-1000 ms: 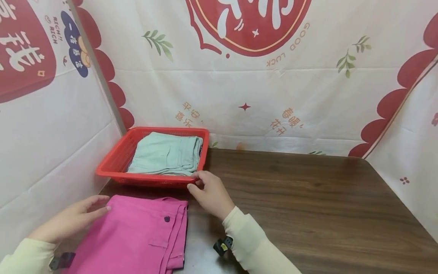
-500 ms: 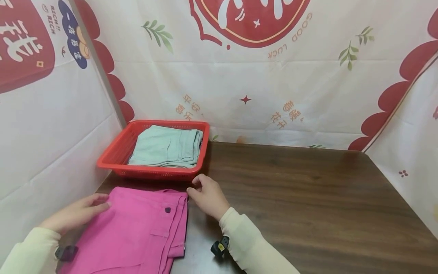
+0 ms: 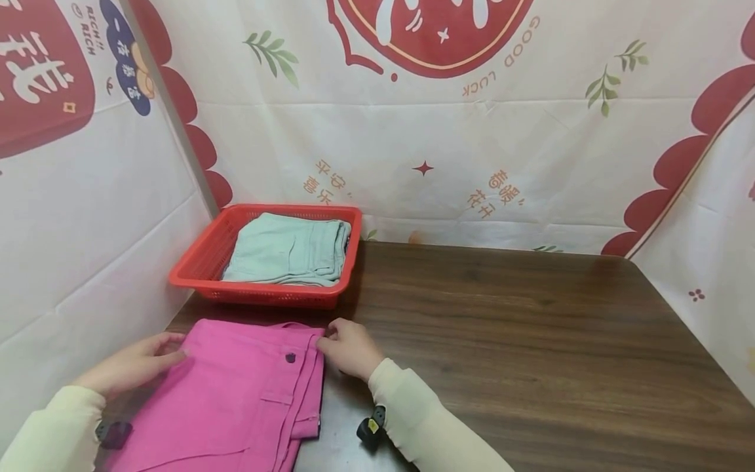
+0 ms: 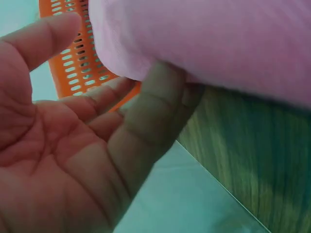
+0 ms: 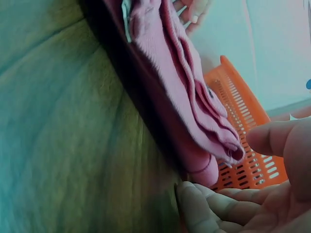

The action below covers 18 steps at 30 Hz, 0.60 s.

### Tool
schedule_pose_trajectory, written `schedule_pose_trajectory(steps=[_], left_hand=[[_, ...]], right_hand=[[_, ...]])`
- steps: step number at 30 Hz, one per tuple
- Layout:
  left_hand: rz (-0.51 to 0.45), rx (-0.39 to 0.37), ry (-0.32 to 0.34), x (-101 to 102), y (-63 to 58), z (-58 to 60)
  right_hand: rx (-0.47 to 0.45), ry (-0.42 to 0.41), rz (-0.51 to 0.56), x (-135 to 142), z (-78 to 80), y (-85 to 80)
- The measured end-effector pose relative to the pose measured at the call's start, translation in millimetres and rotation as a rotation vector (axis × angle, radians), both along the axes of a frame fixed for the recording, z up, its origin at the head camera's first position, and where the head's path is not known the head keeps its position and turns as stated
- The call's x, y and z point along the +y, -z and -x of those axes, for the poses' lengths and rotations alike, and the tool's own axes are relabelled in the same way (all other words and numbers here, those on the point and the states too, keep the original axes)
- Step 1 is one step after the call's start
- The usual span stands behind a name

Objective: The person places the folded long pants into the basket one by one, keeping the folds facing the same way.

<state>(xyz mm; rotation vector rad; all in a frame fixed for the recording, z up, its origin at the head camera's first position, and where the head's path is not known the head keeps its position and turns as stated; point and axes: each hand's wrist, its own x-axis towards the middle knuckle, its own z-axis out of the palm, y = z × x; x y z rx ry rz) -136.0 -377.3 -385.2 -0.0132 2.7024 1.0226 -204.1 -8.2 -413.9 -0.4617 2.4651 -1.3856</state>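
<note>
As left hand (image 3: 131,367) touches pink garment (image 3: 218,387) (1 button (image 3: 290,358)), right hand (image 3: 350,349) flanks it.

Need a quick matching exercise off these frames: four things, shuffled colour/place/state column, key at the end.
1 pink garment
2 pale green garment
3 basket
4 tabletop

A brown, wood-grained
B folded, inside the basket
C folded, between left hand and right hand
D red, perforated

Pairs: 1-C, 2-B, 3-D, 4-A
</note>
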Motion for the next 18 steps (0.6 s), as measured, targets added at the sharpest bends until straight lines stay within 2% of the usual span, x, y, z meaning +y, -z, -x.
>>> schedule_pose_trajectory(steps=[5,7,12,18], left_hand=[[0.105,0.032,0.029,-2.0,0.0,0.1],[0.137,0.051,0.044,-2.5,1.4,1.3],[0.181,0.078,0.07,-1.1,1.9,5.0],[0.196,0.067,0.096,1.9,1.9,11.2]], right_hand=[[-0.125,0.016,0.132,-8.0,-6.6,1.2],[-0.136,0.028,0.158,-10.1,-8.4,2.6],[-0.143,0.048,0.183,-12.9,-8.8,5.8],[-0.244,0.086,0.268,-15.9,-7.7,10.2]])
